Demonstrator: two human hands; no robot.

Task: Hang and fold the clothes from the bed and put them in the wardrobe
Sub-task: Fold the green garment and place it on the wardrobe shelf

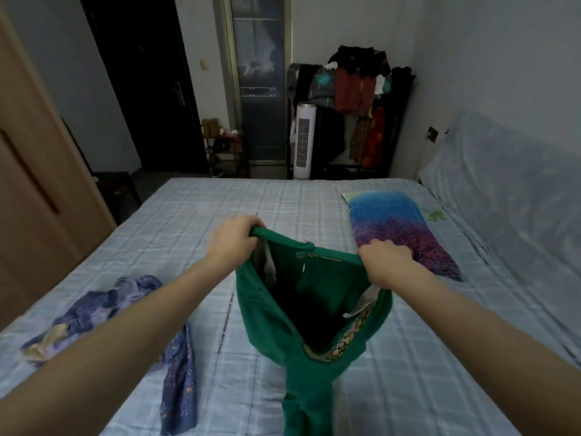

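A pair of green trousers (314,297) hangs above the bed (251,209), held up by the waistband with the waist spread open toward me. My left hand (234,242) grips the left end of the waistband. My right hand (385,262) grips the right end. The legs trail down to the sheet near the bottom edge of the view. Grey pocket linings and a patterned yellow lining show inside. A crumpled blue-purple patterned garment (132,313) lies on the bed to the left, partly hidden by my left forearm.
A blue and purple pillow (399,225) lies at the right of the bed. A wooden wardrobe door (37,171) stands at the left. Beyond the bed are a loaded clothes rack (355,99), a white tower fan (303,140) and a dark door (147,89).
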